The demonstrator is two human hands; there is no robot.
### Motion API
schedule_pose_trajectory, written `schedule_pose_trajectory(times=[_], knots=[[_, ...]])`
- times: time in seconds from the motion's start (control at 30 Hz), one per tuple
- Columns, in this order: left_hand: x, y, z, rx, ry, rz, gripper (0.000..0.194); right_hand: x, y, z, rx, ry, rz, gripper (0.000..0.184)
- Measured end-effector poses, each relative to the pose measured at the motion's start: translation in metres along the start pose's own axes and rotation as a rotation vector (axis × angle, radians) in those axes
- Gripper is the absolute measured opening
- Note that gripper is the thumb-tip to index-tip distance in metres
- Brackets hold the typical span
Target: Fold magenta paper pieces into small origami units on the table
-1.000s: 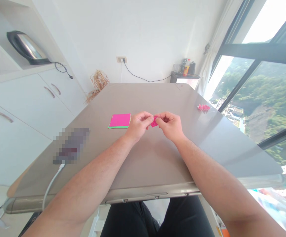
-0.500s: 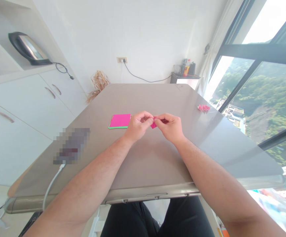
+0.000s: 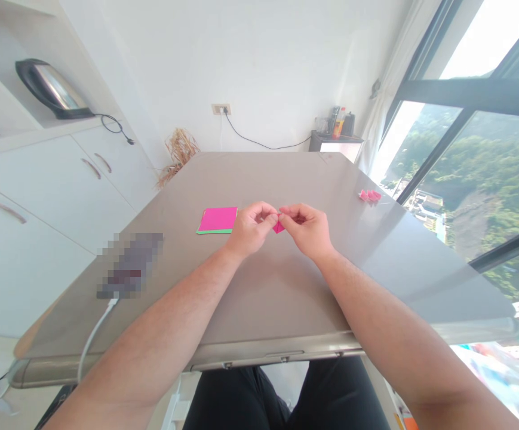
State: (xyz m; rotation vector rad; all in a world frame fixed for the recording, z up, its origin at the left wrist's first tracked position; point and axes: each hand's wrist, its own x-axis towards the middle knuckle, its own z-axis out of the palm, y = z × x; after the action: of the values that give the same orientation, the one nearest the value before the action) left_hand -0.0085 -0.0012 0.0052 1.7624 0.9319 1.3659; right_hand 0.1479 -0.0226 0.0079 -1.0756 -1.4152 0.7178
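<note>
Between my fingertips is a small piece of folded pink paper [image 3: 278, 227], its lower point showing below the thumbs. My left hand [image 3: 254, 227] pinches it from the left, thumb and forefinger together. From the other side my right hand [image 3: 306, 226] grips it with thumb and fingers. Much of the paper is hidden behind the fingertips. Just left of my left hand lies a stack of square paper [image 3: 217, 219], pink on top with a green edge showing beneath.
Small pink folded paper pieces [image 3: 369, 196] sit near the right edge of the grey table [image 3: 268, 298]. A blurred-out dark object [image 3: 131, 266] with a white cable [image 3: 91, 334] lies at the left. Beyond the table's far right corner stands a small cabinet [image 3: 336, 140] with bottles.
The folded paper has turned slightly between my fingers and its point now faces down. My right fingertips have shifted a little left, closer to my left ones. The paper stack has not moved.
</note>
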Motion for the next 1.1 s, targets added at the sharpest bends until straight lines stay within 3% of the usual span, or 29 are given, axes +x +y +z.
schedule_pose_trajectory(times=[0.13,0.33,0.7,1.1], knots=[[-0.0003,-0.0008,0.0015,-0.002,0.047,-0.044,0.014,0.0009,-0.0020,-0.0013,-0.024,-0.016,0.055,0.011],[0.0010,-0.0011,-0.0005,-0.036,0.008,-0.078,0.012,0.0004,-0.0025,-0.0022,-0.063,-0.034,0.035,0.011],[-0.0021,-0.0006,0.0066,0.014,0.089,-0.040,0.014,0.0013,-0.0025,-0.0014,-0.047,-0.021,0.044,0.012],[-0.0017,-0.0015,0.0090,-0.041,0.096,-0.055,0.016,0.0036,-0.0026,-0.0029,0.011,-0.042,0.097,0.012]])
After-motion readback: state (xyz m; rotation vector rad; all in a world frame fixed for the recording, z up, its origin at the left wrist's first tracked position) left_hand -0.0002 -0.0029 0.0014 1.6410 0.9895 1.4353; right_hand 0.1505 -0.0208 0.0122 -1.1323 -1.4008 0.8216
